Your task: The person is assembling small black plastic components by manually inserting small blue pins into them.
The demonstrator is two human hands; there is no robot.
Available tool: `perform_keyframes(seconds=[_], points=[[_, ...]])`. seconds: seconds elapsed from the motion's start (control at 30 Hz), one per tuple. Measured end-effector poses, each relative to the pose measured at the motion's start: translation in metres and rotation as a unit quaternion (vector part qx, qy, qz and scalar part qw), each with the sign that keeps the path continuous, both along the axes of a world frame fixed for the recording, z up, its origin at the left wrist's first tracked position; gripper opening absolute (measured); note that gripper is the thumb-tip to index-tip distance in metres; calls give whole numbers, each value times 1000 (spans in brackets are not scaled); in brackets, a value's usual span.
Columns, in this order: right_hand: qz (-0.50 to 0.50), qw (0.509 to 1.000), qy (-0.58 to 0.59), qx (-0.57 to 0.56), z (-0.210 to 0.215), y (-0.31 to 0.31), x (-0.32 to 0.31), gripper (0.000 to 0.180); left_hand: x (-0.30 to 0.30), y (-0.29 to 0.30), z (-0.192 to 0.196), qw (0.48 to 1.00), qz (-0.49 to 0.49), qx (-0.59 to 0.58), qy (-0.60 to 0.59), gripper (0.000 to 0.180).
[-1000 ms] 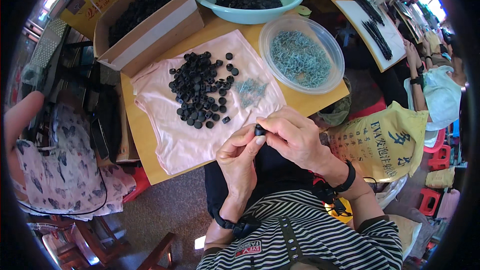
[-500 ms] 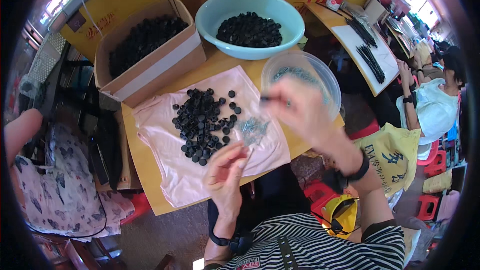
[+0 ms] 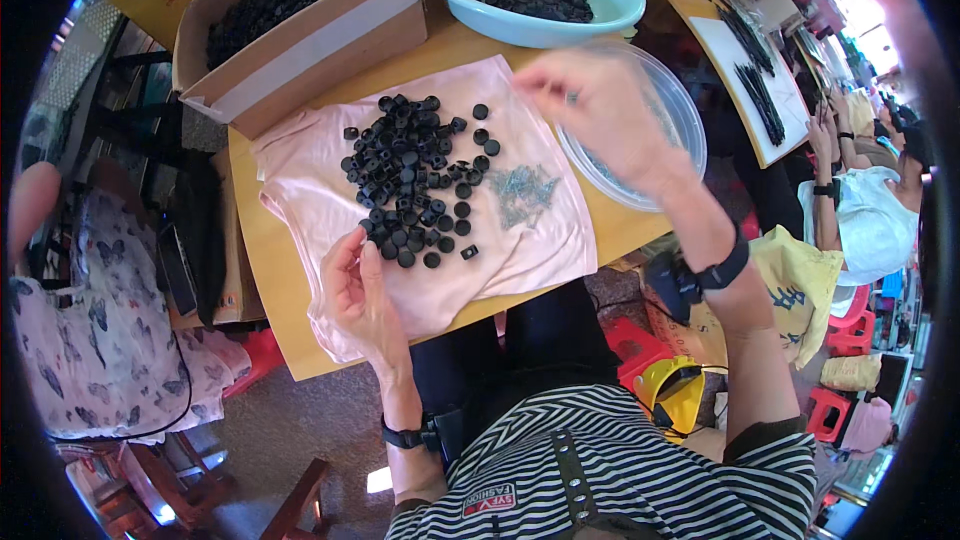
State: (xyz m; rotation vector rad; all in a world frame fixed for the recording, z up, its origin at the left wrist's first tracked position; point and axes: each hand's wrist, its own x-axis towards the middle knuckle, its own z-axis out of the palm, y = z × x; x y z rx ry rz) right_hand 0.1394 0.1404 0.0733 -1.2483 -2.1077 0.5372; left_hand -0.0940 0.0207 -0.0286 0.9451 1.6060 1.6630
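On the pink cloth [image 3: 430, 285] lies a pile of small black plastic caps [image 3: 400, 155], most round-topped, some showing a square hollow. My left hand [image 3: 362, 295] is at the pile's lower left edge, thumb and forefinger drawn together beside a cap; whatever is between them is hidden. To the right of the caps sits a small heap of silvery screws [image 3: 524, 195]. My right hand [image 3: 605, 105], smeared by motion, is in the air over the cloth's right edge and partly covers a clear round tub [image 3: 690, 135]. Its fingertips are too blurred to read.
A cardboard box [image 3: 320, 45] full of black caps stands at the back left. Beside it is a pale blue basin [image 3: 545, 32] holding more. At the right, another table [image 3: 705, 15] carries thin black rods [image 3: 760, 105], with a person [image 3: 865, 210] seated near it.
The view has tilted down. My left hand has moved left to the pile's edge. The dark piece seen earlier at my right fingertips no longer shows; one cap now lies alone below the pile.
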Motion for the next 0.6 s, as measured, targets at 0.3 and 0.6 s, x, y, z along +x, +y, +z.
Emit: perform_keyframes(seconds=[0.3, 0.6], points=[[58, 991, -120, -4, -55, -12, -38, 14, -6, -4, -11, 998, -21, 49, -25, 24], [75, 980, -182, 19, -62, -10, -49, 17, -9, 0, -22, 995, -32, 83, -48, 20]])
